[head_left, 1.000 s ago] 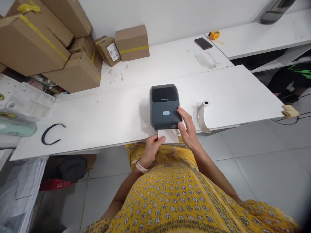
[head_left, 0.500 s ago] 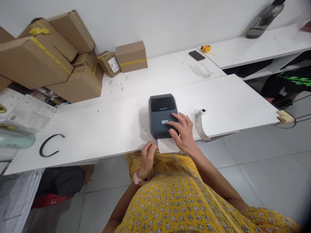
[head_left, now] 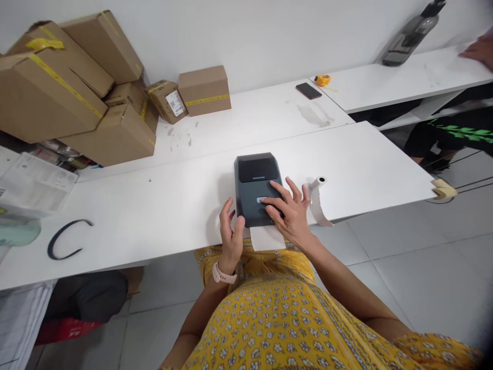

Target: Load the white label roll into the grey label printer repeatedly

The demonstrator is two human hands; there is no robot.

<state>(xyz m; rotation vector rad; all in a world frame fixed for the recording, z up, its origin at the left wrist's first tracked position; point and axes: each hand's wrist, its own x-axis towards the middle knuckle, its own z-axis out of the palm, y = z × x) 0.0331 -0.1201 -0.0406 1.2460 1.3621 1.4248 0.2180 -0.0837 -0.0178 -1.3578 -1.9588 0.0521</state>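
Note:
A dark label printer (head_left: 256, 192) sits near the front edge of the white table. From its front a strip of white paper (head_left: 267, 239) hangs over the table edge. Over the printer's right side lies my right hand (head_left: 289, 213), fingers spread, with one fingertip on the small light-coloured button. My left hand (head_left: 232, 234) is at the printer's front left corner, thumb and fingers apart and nothing held. Right of the printer stands a small roll of white paper (head_left: 316, 198) with its loose end curling towards the table edge.
Taped cardboard boxes (head_left: 61, 92) are stacked at the back left, with a smaller box (head_left: 204, 92) beside them. A black headband (head_left: 57, 239) lies at the left. Towards the back are a phone (head_left: 308, 91), a yellow tape measure (head_left: 322, 80) and a bottle (head_left: 410, 36). Another person's hand (head_left: 479, 50) rests at far right.
My left hand has left the paper's edge, opened and risen to the printer's front left corner. My right hand keeps its finger at the button. The view has shifted slightly.

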